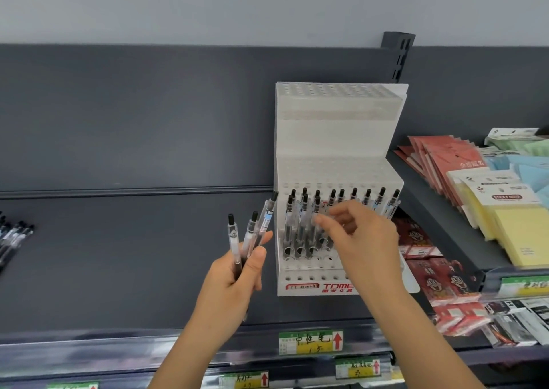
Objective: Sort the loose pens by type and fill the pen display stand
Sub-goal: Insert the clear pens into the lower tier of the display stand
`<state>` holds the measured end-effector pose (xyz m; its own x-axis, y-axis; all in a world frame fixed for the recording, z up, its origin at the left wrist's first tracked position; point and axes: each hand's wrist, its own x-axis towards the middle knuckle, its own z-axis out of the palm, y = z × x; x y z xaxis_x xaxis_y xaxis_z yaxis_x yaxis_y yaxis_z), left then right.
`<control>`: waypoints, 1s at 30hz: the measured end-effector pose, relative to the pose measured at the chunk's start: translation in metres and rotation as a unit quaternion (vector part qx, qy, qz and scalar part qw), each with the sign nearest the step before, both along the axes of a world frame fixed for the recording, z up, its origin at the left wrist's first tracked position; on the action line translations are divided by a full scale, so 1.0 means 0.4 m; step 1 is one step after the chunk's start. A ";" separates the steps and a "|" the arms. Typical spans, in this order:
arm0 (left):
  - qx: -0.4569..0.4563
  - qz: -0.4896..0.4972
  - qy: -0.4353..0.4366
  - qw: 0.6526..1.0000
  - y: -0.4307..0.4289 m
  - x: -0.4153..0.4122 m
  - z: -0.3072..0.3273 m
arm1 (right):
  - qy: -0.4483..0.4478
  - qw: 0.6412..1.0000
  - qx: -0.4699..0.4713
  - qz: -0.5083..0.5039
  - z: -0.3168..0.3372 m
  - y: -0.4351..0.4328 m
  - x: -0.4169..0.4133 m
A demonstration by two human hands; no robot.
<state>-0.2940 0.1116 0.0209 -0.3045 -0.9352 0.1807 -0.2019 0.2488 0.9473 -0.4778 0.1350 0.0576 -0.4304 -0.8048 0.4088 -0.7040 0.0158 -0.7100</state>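
**Front edge.** The shelf lip (89, 347) carries green-and-yellow price labels (310, 342) with red arrows. The handwriting on them is only partly legible.

**Hands.** The left hand (234, 273) is raised over the shelf deck (118, 270). Its fingers and thumb are wrapped round the lower barrels of three pens (249, 234). These are clear-bodied with black tops, and they fan upward and to the right. The rightmost one ends just beside the stand's left edge.

The right hand (362, 237) reaches across the front of the pen display stand (335, 139), with its fingertips at the rightmost pen of the front row. Motion blur prevents a finding on whether they pinch that pen or merely touch it.

**Stand.** It is white, stepped and perforated, and sits upright on the deck against the back panel (148, 115). The standing pens (341, 198) occupy its lower tiers: a row of about nine behind and three in front at the left.

**Surface.** The deck is dark grey and matte. A heap of loose pens (12, 237) lies at its far left, well apart from the stand.

**Surroundings.** To the right, a sloped neighbouring shelf holds yellow sticky notes (517, 228) and red packets (439, 160). Below it, red cartoon-face packs (430, 281) sit just beside the stand. The back panel is dark grey with a horizontal seam. A slotted upright (398, 56) rises from it in front of a pale grey wall (208, 2).
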 end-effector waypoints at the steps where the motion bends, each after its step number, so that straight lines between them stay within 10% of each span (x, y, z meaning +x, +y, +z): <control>1: 0.000 -0.003 -0.003 1.000 0.000 -0.001 -0.001 | -0.008 1.000 -0.013 -0.001 0.002 0.004 0.003; 11: 0.025 -0.116 -0.018 0.993 0.026 -0.013 0.012 | -0.184 0.943 0.036 0.276 0.033 0.031 0.061; 20: 0.022 0.003 0.061 0.998 0.012 0.003 -0.002 | -0.260 0.948 -0.085 0.163 0.064 0.038 -0.015; 30: -0.007 0.041 0.026 0.999 0.021 0.003 0.017 | -0.133 0.982 -0.133 0.026 0.060 0.022 -0.055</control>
<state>-0.2926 0.1200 0.0275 -0.2176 -0.9536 0.2080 -0.1733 0.2475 0.9533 -0.4999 0.1438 0.0815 -0.5122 -0.7079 0.4864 -0.4876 -0.2265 -0.8432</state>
